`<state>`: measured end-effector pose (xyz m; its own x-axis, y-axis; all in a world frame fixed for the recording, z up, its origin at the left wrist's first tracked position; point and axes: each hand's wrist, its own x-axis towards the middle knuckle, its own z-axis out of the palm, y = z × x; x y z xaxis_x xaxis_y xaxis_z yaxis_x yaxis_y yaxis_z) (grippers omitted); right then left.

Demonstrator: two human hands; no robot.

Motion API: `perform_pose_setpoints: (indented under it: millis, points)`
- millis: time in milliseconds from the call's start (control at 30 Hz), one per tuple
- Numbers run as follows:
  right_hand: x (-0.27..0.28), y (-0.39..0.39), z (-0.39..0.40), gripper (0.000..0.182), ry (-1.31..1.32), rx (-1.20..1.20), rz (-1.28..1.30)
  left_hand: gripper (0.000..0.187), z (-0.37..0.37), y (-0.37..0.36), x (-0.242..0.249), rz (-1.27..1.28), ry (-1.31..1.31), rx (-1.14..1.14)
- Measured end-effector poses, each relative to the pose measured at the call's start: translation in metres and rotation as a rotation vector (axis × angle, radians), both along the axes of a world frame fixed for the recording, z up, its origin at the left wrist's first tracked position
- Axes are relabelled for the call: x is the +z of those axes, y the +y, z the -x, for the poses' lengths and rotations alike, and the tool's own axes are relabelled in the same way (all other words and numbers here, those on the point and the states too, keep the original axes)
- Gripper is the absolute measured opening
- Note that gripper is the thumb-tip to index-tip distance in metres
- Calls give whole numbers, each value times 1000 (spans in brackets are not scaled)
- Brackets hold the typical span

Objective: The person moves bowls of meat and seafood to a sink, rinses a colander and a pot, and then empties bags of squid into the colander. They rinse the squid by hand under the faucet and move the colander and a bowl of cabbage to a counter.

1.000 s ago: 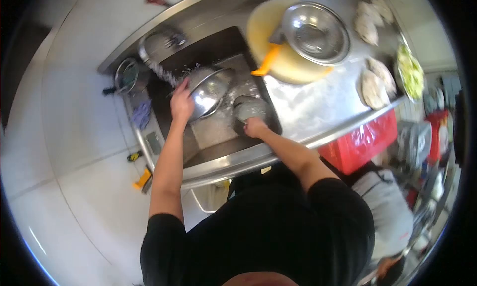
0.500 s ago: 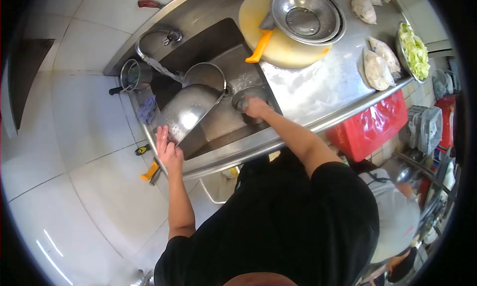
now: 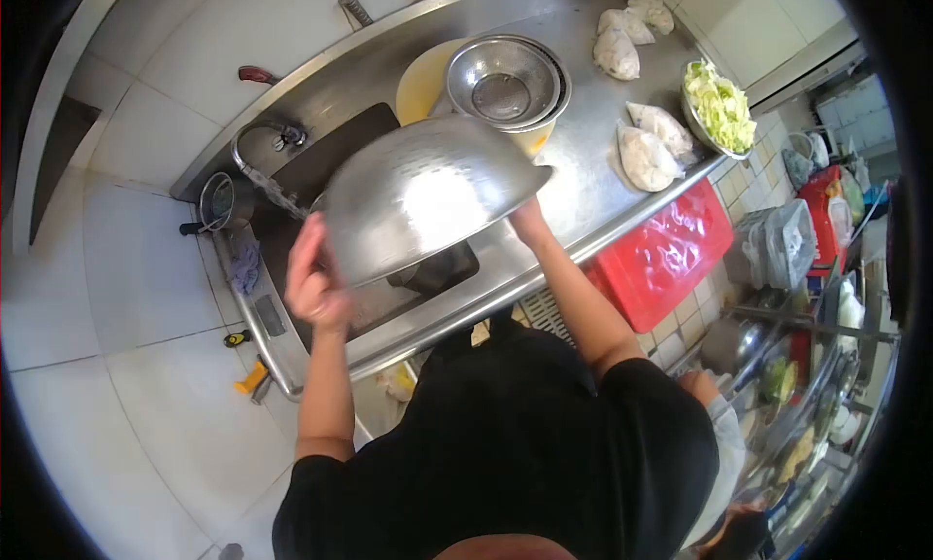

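Note:
A large steel colander (image 3: 408,205) is tilted above the sink, its rounded, perforated outside facing me. My left hand (image 3: 319,280) grips its left edge, slightly blurred. At the right end, my right hand (image 3: 530,222) holds the rim from beneath, most of its fingers hidden behind the metal. Water runs from the faucet (image 3: 255,161) into the sink (image 3: 364,312). The colander covers much of the basin, and a dark shape at the bottom there is hard to make out.
Nested steel strainers (image 3: 505,84) rest on a round cutting board (image 3: 418,84). Bagged food (image 3: 646,157) and a bowl of chopped cabbage (image 3: 719,113) stand farther right. A strainer with a handle (image 3: 217,202) and purple cloth (image 3: 245,268) are at left. A red bin (image 3: 661,259) sits below the counter.
The colander has been lifted out of the sink and moved right. My right hand has left the small bowl in the basin and taken the colander's right rim. The view has shifted.

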<state>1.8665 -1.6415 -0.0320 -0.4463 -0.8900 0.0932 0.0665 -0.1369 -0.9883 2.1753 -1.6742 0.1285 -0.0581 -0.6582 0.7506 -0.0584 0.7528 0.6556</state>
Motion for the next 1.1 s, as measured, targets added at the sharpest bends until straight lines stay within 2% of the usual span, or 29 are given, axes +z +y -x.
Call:
perform_pose_setpoints:
  millis: [33,67,100,167,200,233,267,300,367,400,433,467,500,533,567,600,700,867,967,1000,1100]
  points:
    - [-50,1,25,60,-313,-35,6,18,22,4,-14,-110,57,-66]
    - [-24,18,47,53,47,-89,-76,22,47,12,-40,-318,296,-341]
    - [-34,27,76,47,-11,-262,-43,27,72,20,-74,-518,538,-613]
    - [-56,46,133,38,-103,-613,40,24,93,23,-69,-253,-108,-535]
    - [-83,68,180,42,-117,-632,-8,23,103,26,-66,-60,-359,-484]
    - [-51,86,200,42,-82,-619,-288,21,104,33,-65,-169,-493,-527]
    - [-27,96,205,40,-34,-727,-279,22,98,34,-75,-230,-477,-530]
    - [-16,106,218,39,207,-743,-282,23,91,32,-93,-289,-453,-541]
    - [10,125,247,28,464,-724,-364,19,59,18,-121,-346,-396,-293]
    - [29,130,246,24,549,-767,-381,16,38,5,-132,-496,-314,-216]
    - [28,133,262,24,575,-744,-375,19,18,-10,-150,-568,-217,3]
    - [25,138,278,33,600,-728,-501,26,-6,-30,-160,-593,-91,122]
    - [23,142,289,37,743,-759,-614,30,-35,-53,-172,-548,-125,334]
    - [21,146,295,41,884,-792,-730,30,-69,-78,-181,-732,-167,443]
    - [21,150,297,44,1023,-827,-849,33,-102,-107,-206,-692,-237,629]
    - [27,152,296,52,907,-819,-905,34,-126,-128,-211,-738,-200,675]
    - [29,163,285,52,887,-864,-951,37,-184,-188,-242,-838,-139,710]
    - [13,183,268,54,700,-909,-1002,32,-192,-262,-226,-921,-274,364]
    - [4,190,264,53,592,-900,-997,29,-182,-317,-233,-1069,-55,70]
    - [0,191,262,53,561,-892,-1000,39,-175,-327,-228,-1038,-66,-1]
    - [-23,202,274,51,439,-864,-1003,53,-159,-365,-233,-1066,-228,63]
